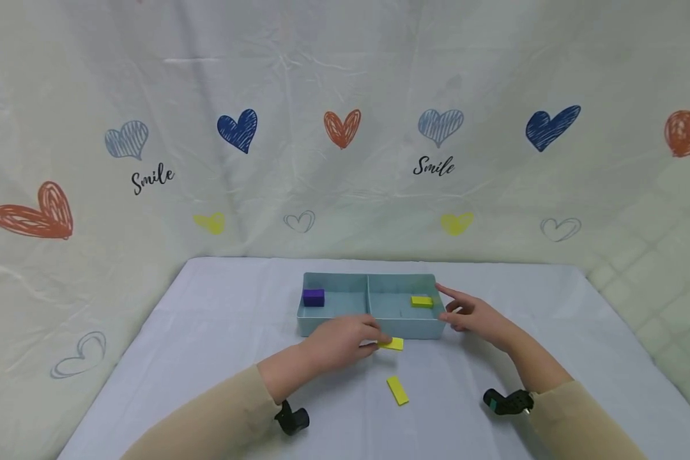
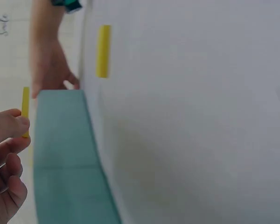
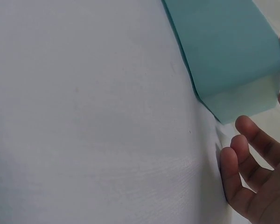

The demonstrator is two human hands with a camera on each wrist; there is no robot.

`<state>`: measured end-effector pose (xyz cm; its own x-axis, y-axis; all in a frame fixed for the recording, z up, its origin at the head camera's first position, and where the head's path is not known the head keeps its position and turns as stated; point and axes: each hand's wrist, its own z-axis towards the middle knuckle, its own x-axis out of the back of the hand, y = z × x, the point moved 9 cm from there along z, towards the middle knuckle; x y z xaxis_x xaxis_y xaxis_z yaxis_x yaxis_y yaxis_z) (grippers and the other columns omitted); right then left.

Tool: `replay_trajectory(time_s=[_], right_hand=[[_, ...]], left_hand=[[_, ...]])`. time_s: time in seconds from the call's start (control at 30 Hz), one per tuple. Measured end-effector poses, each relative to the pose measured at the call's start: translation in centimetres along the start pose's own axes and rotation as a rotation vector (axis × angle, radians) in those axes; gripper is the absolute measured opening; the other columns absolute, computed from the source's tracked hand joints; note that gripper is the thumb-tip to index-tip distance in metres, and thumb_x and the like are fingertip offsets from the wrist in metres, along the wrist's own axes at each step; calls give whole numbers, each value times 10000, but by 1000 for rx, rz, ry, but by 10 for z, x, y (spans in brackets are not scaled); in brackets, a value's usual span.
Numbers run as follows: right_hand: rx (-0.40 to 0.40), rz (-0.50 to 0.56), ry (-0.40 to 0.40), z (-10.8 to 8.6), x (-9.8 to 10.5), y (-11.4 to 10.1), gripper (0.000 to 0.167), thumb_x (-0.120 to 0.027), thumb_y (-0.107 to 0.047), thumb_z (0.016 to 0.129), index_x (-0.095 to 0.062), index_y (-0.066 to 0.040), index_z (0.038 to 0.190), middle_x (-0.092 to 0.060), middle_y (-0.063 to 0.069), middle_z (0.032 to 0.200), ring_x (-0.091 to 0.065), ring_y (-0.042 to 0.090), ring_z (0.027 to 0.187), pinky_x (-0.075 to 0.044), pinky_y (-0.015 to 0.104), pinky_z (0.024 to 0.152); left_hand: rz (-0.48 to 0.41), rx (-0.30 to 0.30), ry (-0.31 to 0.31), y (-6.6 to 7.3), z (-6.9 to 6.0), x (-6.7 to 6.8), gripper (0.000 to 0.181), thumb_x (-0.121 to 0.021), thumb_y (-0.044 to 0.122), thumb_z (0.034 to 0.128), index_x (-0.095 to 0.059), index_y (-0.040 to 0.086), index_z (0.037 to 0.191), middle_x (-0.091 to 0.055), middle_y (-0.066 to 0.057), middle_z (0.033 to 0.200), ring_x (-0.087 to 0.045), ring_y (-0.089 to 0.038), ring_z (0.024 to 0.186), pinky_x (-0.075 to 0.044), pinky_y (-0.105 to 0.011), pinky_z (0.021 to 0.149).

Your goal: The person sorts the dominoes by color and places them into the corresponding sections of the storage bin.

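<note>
My left hand [image 1: 345, 342] pinches a flat yellow block [image 1: 392, 344] between thumb and fingers, just in front of the teal two-compartment box [image 1: 333, 327]. In the left wrist view the pinched block [image 2: 25, 112] stands above the box's level, seen edge-on. My right hand [image 1: 480, 317] is at the box's right end, its index finger and thumb spread along the rim and touching it. Its other fingers hang loosely bent beside the end wall in the right wrist view. Another yellow block [image 1: 421, 301] lies in the right compartment, and a purple block [image 1: 313, 298] sits in the left one.
A loose yellow block [image 1: 398, 390] lies on the white tablecloth [image 1: 207, 358] in front of the box, between the forearms. Black wrist cameras [image 1: 292, 419] are strapped under both sleeves. Behind the table hangs a pale sheet printed with hearts [image 1: 342, 129].
</note>
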<state>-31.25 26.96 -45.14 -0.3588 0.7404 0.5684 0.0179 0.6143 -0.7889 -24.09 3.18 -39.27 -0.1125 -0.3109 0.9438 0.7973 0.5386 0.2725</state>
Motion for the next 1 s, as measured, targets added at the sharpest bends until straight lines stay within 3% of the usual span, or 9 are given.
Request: replay_trajectory(time_s=[0.17, 0.37, 0.63, 0.77, 1.0], right_hand=[[8, 2, -1, 0, 1, 0, 753, -673, -374, 943, -285, -259, 1578, -511, 189, 1256, -586, 240, 946, -510, 336, 812], [10, 5, -4, 0, 1, 1, 746, -670, -372, 946, -288, -263, 1577, -515, 183, 1252, -581, 243, 941, -506, 334, 806], [16, 13, -6, 0, 1, 2, 737, -666, -366, 949, -294, -253, 1575, -519, 182, 1244, -584, 247, 949, -506, 338, 810], [17, 13, -6, -1, 1, 2, 737, -665, -366, 949, -294, -250, 1575, -522, 179, 1230, -586, 249, 948, -506, 343, 808], [30, 27, -3, -2, 2, 0, 723, -665, -344, 954, -304, -246, 1572, -534, 177, 1200, -584, 263, 919, -500, 370, 792]], left_hand=[[-33, 53, 36, 0, 13, 21, 301, -703, 162, 934, -729, 263, 1216, -657, 92, 1105, -630, -48, 949, -476, -128, 761], [-52, 135, 41, -12, 33, 28, 287, -687, 176, 948, -727, 261, 1218, -662, 80, 1125, -640, -86, 1006, -494, -159, 804], [-7, 188, 9, -27, 67, 19, 282, -677, 216, 958, -719, 279, 1229, -655, 84, 1147, -636, -96, 1031, -508, -210, 837], [30, 210, -36, -32, 85, 9, 286, -678, 230, 957, -716, 295, 1233, -648, 89, 1178, -616, -91, 1076, -501, -226, 884], [93, 240, -129, -35, 107, -11, 265, -671, 260, 962, -724, 326, 1213, -645, 114, 1190, -600, -65, 1059, -501, -223, 843]])
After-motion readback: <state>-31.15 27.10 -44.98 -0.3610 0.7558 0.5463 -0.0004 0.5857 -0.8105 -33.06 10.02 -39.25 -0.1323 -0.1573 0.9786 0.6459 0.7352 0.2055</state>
